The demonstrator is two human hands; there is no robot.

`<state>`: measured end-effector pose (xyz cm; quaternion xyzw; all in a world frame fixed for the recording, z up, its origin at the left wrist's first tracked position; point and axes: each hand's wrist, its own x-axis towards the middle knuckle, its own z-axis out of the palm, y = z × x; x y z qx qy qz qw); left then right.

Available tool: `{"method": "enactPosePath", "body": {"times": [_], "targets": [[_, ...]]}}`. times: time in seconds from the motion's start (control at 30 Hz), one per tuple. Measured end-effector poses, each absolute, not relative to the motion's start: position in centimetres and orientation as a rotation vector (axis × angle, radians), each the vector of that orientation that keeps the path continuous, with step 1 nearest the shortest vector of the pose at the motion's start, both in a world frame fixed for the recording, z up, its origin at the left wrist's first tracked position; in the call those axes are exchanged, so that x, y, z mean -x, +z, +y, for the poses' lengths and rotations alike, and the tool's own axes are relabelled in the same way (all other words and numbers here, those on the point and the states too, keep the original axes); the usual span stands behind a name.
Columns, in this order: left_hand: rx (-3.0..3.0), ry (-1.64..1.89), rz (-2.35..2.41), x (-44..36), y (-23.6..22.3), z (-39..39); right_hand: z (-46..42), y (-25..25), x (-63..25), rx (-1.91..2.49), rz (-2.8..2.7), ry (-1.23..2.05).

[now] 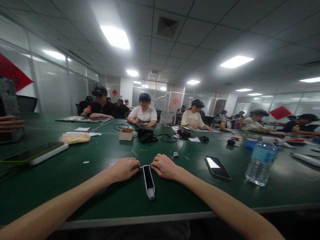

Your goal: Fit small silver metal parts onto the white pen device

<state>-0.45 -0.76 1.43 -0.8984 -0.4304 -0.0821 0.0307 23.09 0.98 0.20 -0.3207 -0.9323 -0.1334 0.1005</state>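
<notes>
Slim black-and-white device (148,181) between left hand (123,169) and right hand (163,166), near table edge (140,221)

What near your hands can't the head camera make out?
Head view, top end of the white-and-black device: partly hidden by the left hand and right hand.
Head view, small parts beyond the right hand: too small to identify.
Head view, dark object at left edge: cut off by the frame.
Head view, pale packet: blurred.
</notes>
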Motion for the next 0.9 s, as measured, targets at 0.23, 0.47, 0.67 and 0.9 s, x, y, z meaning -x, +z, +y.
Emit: {"method": "enactPosePath", "body": {"times": [0.23,0.47,0.67,0.9], "targets": [[2.77,-0.246,-1.306,0.57,1.38,-0.47,1.16,0.01,-23.24,0.944,-2.75,-0.388],[2.827,-0.222,-1.295,0.66,1.95,-0.44,1.2,-0.05,-23.28,0.943,-2.752,-0.371],[2.861,-0.337,-1.275,0.84,1.68,-0.18,1.06,-0.01,-23.18,0.95,-2.748,-0.375],[2.908,-0.41,-1.346,0.83,1.15,0.26,0.93,0.25,-23.15,0.95,-2.761,-0.358]]}}
